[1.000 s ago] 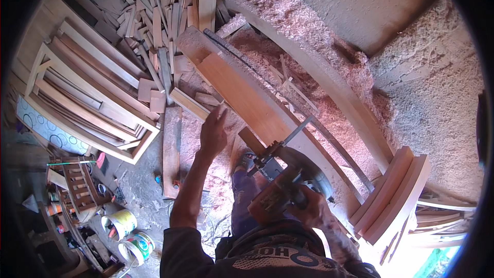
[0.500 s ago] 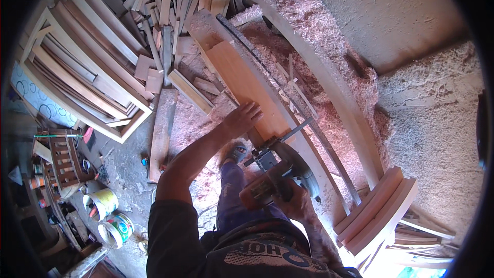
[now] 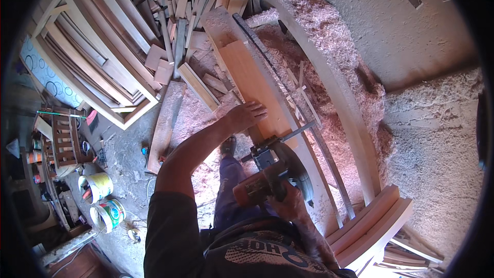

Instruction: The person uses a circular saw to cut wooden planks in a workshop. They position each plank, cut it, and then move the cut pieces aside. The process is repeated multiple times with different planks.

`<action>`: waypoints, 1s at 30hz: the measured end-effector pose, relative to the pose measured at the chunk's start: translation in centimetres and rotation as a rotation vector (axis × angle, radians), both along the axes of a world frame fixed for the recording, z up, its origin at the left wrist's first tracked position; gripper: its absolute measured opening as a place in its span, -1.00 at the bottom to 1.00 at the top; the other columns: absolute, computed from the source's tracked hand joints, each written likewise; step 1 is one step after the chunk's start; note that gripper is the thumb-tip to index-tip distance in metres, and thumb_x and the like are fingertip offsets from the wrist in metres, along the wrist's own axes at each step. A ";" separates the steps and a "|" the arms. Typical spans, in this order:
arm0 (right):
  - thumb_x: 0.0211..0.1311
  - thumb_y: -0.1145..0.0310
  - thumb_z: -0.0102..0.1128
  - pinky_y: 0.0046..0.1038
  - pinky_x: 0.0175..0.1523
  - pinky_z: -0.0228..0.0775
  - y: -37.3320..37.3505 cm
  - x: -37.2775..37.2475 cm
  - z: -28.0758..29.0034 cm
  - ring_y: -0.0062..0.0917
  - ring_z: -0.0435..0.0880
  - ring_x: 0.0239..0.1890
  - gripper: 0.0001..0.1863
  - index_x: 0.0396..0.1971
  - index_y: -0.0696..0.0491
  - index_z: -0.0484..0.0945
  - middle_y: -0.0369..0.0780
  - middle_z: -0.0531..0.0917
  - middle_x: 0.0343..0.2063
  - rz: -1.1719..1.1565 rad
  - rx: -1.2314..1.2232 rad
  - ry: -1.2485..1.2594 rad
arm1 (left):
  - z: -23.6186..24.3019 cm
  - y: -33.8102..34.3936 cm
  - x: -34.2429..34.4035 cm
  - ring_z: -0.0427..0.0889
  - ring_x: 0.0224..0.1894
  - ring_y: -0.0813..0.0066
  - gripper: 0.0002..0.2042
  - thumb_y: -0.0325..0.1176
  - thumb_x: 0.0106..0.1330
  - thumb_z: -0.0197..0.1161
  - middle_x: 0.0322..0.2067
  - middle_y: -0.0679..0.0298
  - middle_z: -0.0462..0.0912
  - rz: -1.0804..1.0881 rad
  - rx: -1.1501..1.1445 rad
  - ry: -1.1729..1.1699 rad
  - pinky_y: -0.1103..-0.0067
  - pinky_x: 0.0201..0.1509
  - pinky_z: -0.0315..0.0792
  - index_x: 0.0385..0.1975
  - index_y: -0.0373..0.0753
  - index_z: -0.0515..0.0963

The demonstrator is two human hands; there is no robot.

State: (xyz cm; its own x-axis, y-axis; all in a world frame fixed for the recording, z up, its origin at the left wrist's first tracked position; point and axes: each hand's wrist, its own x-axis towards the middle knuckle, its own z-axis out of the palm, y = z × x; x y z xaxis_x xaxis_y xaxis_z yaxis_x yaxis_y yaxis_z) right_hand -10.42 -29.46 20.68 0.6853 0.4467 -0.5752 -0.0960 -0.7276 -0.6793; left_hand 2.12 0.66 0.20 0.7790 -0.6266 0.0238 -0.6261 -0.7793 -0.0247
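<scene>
A reddish wooden board [image 3: 252, 80] lies lengthwise on a long dusty plank bench [image 3: 216, 19]. My left hand [image 3: 248, 117] rests on the board's left edge with its fingers stretched out flat over the top face; the thumb is hidden. In my right hand [image 3: 289, 203] is the handle of a circular saw [image 3: 293, 167], fingers wrapped round it. The saw sits at the board's near end, its motor body toward me. A metal guide bar [image 3: 298, 131] sticks out from it across the board. The saw's blade edge cannot be made out.
Several curved timber pieces [image 3: 373, 226] are stacked at the lower right. Beyond the bench, a long curved beam [image 3: 334, 80] lies over heaped shavings [image 3: 329, 25]. Offcuts [image 3: 177, 0] pile up at the back. Wooden frames [image 3: 98, 54] stand left, above two paint buckets [image 3: 98, 186].
The whole view has shifted a little, with the background moving right at the top. Both hands, the saw and the board keep nearly the same places relative to one another.
</scene>
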 end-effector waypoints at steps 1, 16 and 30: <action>0.15 0.25 0.44 -0.11 0.09 0.60 0.4 0.3 -0.1 -0.02 0.77 -0.05 -0.42 0.14 0.18 0.52 0.13 0.75 -0.18 0.001 -0.003 -0.012 | 0.2 0.3 0.2 0.33 0.48 0.35 -0.50 -0.28 0.39 0.15 0.42 0.32 0.40 -0.010 -0.006 0.018 0.31 0.58 0.15 0.35 -0.10 0.43; 0.12 0.29 0.45 -0.09 0.11 0.57 12.6 8.8 -0.5 0.09 0.71 0.02 -0.42 0.11 0.24 0.53 0.19 0.71 -0.12 0.048 0.125 -0.134 | 1.0 7.9 -10.7 0.75 -0.14 0.09 -0.39 0.16 0.49 0.13 -0.09 -0.05 0.75 1.155 -0.831 0.302 0.24 -0.04 0.58 0.10 -0.37 0.61; 0.06 0.28 0.46 -0.18 0.09 0.57 24.8 17.7 -2.6 -0.03 0.75 -0.01 -0.47 0.03 0.24 0.60 0.11 0.74 -0.17 0.047 0.143 -0.185 | 7.5 5.7 -8.0 0.50 -0.21 0.53 -0.59 -0.06 0.60 0.08 -0.25 0.23 0.57 1.577 -1.902 0.155 0.50 -0.13 0.46 -0.07 -0.37 0.57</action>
